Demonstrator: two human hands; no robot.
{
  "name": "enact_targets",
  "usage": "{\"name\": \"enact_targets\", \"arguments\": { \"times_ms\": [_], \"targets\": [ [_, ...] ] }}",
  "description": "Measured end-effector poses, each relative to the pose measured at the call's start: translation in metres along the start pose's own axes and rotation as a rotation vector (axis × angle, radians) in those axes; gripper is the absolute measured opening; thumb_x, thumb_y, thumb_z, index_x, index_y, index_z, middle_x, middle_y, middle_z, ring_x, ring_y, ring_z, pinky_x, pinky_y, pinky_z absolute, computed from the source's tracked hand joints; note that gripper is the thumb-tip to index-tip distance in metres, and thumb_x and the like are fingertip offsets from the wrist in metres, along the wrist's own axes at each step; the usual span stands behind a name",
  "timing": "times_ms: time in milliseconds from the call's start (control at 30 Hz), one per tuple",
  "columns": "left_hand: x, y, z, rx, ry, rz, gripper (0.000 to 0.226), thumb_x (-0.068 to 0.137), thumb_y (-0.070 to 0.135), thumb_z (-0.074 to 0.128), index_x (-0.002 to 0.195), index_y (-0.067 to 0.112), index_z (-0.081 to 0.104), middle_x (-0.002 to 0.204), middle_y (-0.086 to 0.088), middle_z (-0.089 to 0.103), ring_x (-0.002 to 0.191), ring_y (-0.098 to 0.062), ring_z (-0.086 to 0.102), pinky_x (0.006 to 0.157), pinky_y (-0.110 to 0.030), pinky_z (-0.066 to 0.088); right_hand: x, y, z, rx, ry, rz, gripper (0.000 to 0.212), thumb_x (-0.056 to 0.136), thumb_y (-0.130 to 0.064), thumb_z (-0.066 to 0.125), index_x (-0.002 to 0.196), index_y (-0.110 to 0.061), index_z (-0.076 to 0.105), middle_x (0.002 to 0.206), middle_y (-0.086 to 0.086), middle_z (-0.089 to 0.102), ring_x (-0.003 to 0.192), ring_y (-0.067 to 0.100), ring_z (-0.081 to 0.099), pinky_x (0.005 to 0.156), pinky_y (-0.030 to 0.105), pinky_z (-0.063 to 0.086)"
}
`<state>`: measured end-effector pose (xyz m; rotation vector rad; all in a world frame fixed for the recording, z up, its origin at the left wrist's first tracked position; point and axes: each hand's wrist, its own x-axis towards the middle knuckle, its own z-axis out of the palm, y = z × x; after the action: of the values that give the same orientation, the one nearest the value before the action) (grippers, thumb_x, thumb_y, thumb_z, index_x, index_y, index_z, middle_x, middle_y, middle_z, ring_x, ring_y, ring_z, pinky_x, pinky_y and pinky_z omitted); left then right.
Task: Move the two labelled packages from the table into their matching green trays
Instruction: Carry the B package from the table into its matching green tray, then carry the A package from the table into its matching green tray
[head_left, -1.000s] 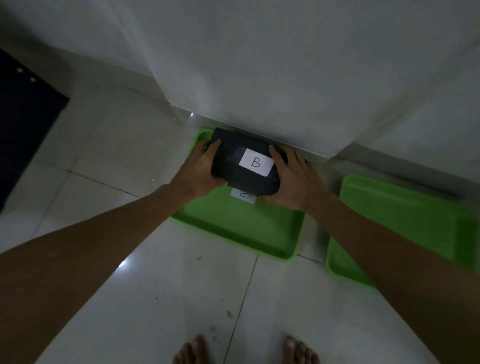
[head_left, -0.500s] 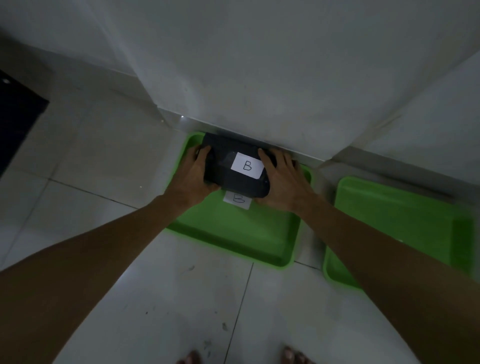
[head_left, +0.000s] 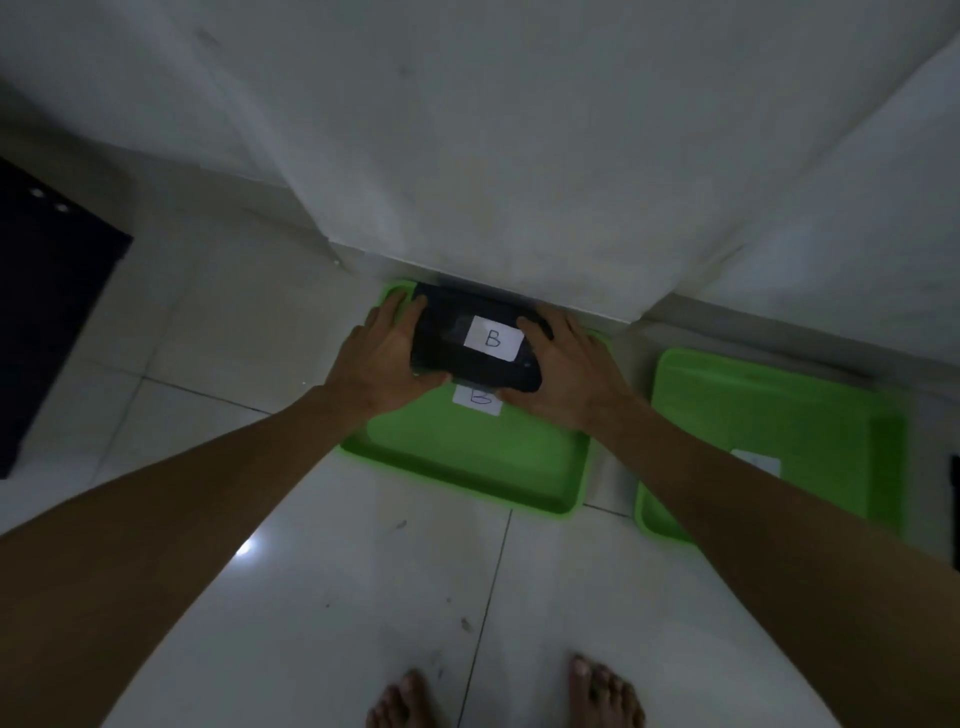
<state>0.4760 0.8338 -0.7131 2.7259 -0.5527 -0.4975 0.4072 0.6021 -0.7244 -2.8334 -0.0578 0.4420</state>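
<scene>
A black package (head_left: 447, 343) with a white label reading B (head_left: 492, 339) is held low over the far part of the left green tray (head_left: 467, 467). My left hand (head_left: 382, 358) grips its left end and my right hand (head_left: 563, 371) grips its right end. A white B label (head_left: 475, 401) on the tray floor shows just below the package. A second green tray (head_left: 769, 415) lies on the floor to the right, with a white label (head_left: 758, 461) partly hidden by my right forearm. Whether the package touches the tray I cannot tell.
Both trays lie on a white tiled floor against a white wall corner (head_left: 519, 234). A dark mat (head_left: 47, 312) lies at the far left. My bare feet (head_left: 498, 696) stand at the bottom edge.
The package and both hands have stayed over the far part of the B tray, with little shift. The view tilted down slightly, and my feet and the right tray's label show more.
</scene>
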Motion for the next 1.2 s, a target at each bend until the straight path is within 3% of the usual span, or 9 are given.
{"name": "enact_targets", "arguments": {
  "times_ms": [133,267,400,500,700,800,933,1067,1200],
  "targets": [
    [-0.03,0.027,-0.07,-0.095,0.016,-0.025,0.087,0.071,0.057,0.074,0.14,0.02,0.037,0.142,-0.009,0.045,0.127,-0.03,0.046,0.094,-0.049,0.047,-0.033,-0.027,-0.063,0.127,-0.067,0.019,0.08,0.079,-0.062,0.065,0.142,-0.019,0.043,0.137,0.009,0.048,0.125,0.029,0.048,0.096,0.044,0.048],
    [-0.075,0.067,-0.151,-0.125,-0.003,-0.013,0.084,0.074,0.061,0.07,0.141,0.02,0.04,0.142,-0.008,0.048,0.128,-0.027,0.047,0.098,-0.048,0.046,-0.079,-0.064,-0.15,0.226,-0.046,0.063,0.067,0.083,-0.054,0.066,0.137,-0.018,0.049,0.129,0.007,0.054,0.121,0.026,0.051,0.092,0.036,0.046],
    [-0.12,0.119,-0.241,-0.138,-0.01,0.056,0.08,0.076,0.062,0.067,0.141,0.021,0.044,0.141,-0.005,0.05,0.125,-0.024,0.05,0.099,-0.048,0.046,-0.134,-0.098,-0.255,0.259,-0.007,0.059,0.054,0.087,-0.045,0.063,0.132,-0.017,0.055,0.12,0.007,0.061,0.111,0.027,0.058,0.086,0.037,0.05],
    [-0.153,0.166,-0.313,-0.111,0.015,0.121,0.078,0.076,0.064,0.065,0.139,0.022,0.047,0.137,-0.002,0.052,0.122,-0.022,0.052,0.096,-0.047,0.048,-0.185,-0.114,-0.344,0.292,0.023,0.061,0.051,0.089,-0.043,0.062,0.132,-0.015,0.056,0.121,0.005,0.066,0.111,0.026,0.061,0.092,0.041,0.05],
    [-0.228,0.28,-0.449,-0.191,0.141,0.138,0.077,0.073,0.074,0.058,0.135,0.03,0.048,0.138,0.005,0.051,0.122,-0.017,0.052,0.097,-0.048,0.048,-0.318,-0.128,-0.518,0.358,0.194,0.061,0.045,0.091,-0.047,0.059,0.126,-0.019,0.06,0.109,-0.006,0.068,0.095,0.013,0.064,0.089,0.037,0.053],
    [-0.273,0.349,-0.501,-0.278,0.213,0.186,0.068,0.073,0.072,0.058,0.125,0.029,0.058,0.122,0.009,0.061,0.106,-0.011,0.06,0.091,-0.045,0.052,-0.405,-0.119,-0.59,0.407,0.335,0.083,0.039,0.091,-0.045,0.061,0.119,-0.018,0.064,0.098,-0.008,0.069,0.086,0.009,0.066,0.082,0.034,0.055],
    [-0.344,0.457,-0.548,-0.332,0.228,0.276,0.056,0.07,0.071,0.062,0.111,0.032,0.063,0.099,0.017,0.067,0.09,-0.005,0.065,0.082,-0.042,0.056,-0.541,-0.089,-0.66,0.47,0.524,0.142,0.035,0.089,-0.044,0.063,0.113,-0.019,0.067,0.088,-0.013,0.07,0.074,-0.004,0.064,0.075,0.025,0.054],
    [-0.414,0.571,-0.56,-0.387,0.21,0.385,0.047,0.076,0.062,0.067,0.111,0.031,0.065,0.096,0.018,0.067,0.085,0.0,0.065,0.08,-0.039,0.057,-0.671,-0.05,-0.702,0.483,0.616,0.22,0.036,0.091,-0.042,0.062,0.117,-0.018,0.067,0.089,-0.013,0.067,0.076,-0.006,0.062,0.073,0.019,0.053],
    [-0.46,0.678,-0.545,-0.404,0.152,0.503,0.043,0.079,0.057,0.069,0.113,0.03,0.064,0.096,0.018,0.067,0.082,0.005,0.064,0.074,-0.025,0.055,-0.777,-0.002,-0.72,0.458,0.694,0.313,0.035,0.091,-0.039,0.064,0.117,-0.016,0.068,0.091,-0.011,0.067,0.079,0.0,0.062,0.077,0.019,0.051]
  ]
}}
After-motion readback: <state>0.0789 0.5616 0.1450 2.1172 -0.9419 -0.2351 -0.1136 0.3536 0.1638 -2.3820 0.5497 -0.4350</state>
